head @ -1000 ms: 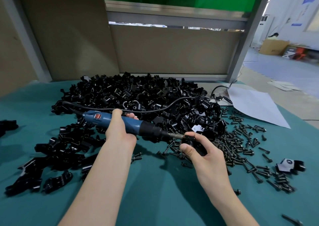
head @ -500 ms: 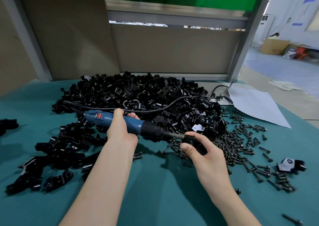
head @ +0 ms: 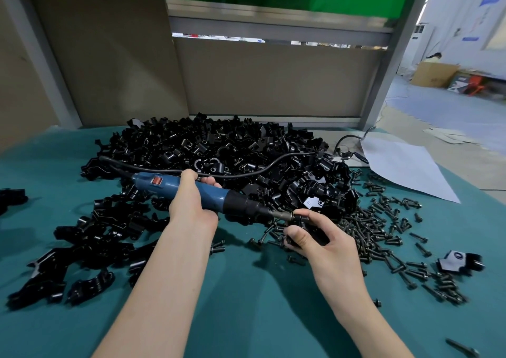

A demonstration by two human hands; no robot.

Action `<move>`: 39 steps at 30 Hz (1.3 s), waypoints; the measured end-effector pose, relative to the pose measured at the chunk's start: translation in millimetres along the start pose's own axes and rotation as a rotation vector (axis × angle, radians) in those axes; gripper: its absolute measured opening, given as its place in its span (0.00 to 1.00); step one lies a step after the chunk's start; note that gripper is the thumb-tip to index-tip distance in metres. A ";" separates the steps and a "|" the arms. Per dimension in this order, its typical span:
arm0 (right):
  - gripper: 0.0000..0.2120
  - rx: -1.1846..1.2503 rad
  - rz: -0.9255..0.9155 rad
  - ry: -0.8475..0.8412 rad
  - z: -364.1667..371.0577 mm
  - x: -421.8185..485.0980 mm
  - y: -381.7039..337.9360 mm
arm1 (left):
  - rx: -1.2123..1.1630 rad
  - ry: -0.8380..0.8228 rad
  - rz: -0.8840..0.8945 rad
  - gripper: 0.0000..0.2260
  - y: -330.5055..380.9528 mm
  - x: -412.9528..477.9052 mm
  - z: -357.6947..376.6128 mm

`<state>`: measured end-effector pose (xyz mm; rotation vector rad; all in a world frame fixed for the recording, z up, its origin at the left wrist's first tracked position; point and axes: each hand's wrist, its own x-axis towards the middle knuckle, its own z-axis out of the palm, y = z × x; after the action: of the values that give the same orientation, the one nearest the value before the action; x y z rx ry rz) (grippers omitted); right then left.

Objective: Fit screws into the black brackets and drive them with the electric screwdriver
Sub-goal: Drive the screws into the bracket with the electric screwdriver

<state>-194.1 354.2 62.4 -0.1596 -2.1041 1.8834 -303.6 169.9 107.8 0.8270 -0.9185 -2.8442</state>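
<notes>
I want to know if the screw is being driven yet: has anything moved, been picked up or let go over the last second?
Nothing visibly moved, and nothing was taken hold of or let go. The left hand still grips the blue electric screwdriver, its bit against the black bracket that the right hand pinches. The bracket pile and the loose screws lie as before.

Nothing written can be read here: no word, number or brand. A white label (head: pixel 456 256) on a black bracket (head: pixel 472 262) near the right edge of the tabletop (head: pixel 246 303) carries a dark round mark too small to make out. A second white patch (head: pixel 314 202) in the pile of brackets (head: pixel 219 149) bears nothing legible. The blue signs (head: pixel 490 0) on the far wall and the print on the cardboard box (head: pixel 435 74) are blurred.
</notes>
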 end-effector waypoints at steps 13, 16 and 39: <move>0.15 -0.166 -0.220 -0.007 -0.3 -7.1 1.3 | 0.055 0.052 -0.035 0.07 1.7 3.8 3.4; 0.19 -0.210 -0.335 -0.024 -1.2 -7.4 3.0 | 0.070 0.048 -0.045 0.09 3.4 5.4 2.7; 0.07 0.311 0.056 0.035 -11.7 -29.4 -11.2 | 0.825 0.106 0.654 0.23 -14.1 -64.5 -20.8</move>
<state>-161.4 355.4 69.8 -0.1794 -1.7730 2.1932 -236.2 183.0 116.6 0.5332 -1.9387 -1.8185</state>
